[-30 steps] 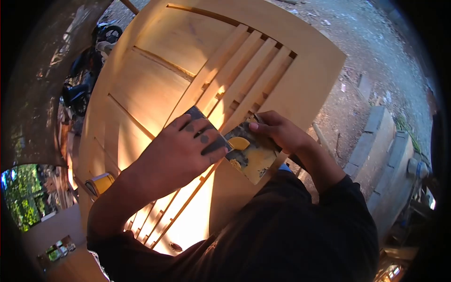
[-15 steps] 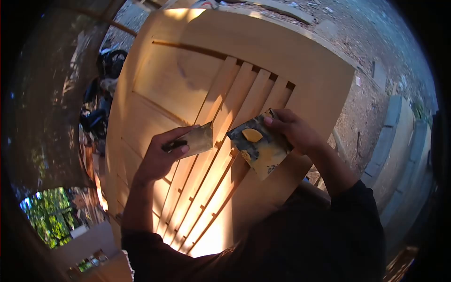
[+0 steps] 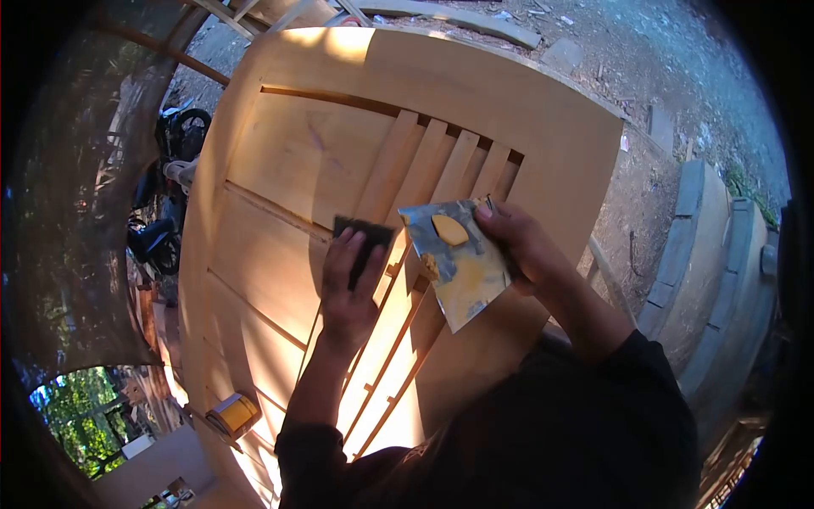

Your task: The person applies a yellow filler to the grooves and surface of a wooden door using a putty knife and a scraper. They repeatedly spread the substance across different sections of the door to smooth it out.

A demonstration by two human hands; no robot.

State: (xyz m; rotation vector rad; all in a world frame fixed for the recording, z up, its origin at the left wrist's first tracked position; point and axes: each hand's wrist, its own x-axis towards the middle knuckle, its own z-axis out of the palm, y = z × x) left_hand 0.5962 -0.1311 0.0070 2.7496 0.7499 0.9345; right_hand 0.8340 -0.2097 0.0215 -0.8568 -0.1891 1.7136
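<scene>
My left hand [image 3: 346, 284] grips a flat putty scraper [image 3: 373, 242], its fingers pressed along the dark face. My right hand [image 3: 521, 246] pinches the edge of a thin metal plate [image 3: 471, 293] between thumb and fingers. A rounded lump of yellow putty [image 3: 449, 230] sits on the plate, with more smeared around it. The scraper and plate are close together but apart. Both are held over a light wooden door [image 3: 407, 72] with recessed panels and several long slats [image 3: 428, 165].
A tin can [image 3: 233, 416] with a yellow label stands on the door at lower left. Motorbikes [image 3: 165, 195] are parked beyond its left edge. Concrete blocks [image 3: 674, 246] line the littered ground at right. Dark netting [image 3: 85, 229] hangs at far left.
My left hand has moved right and turned, so the scraper's dark side now faces up. The plate has tilted and catches more light. The view has shifted, bringing the can into sight.
</scene>
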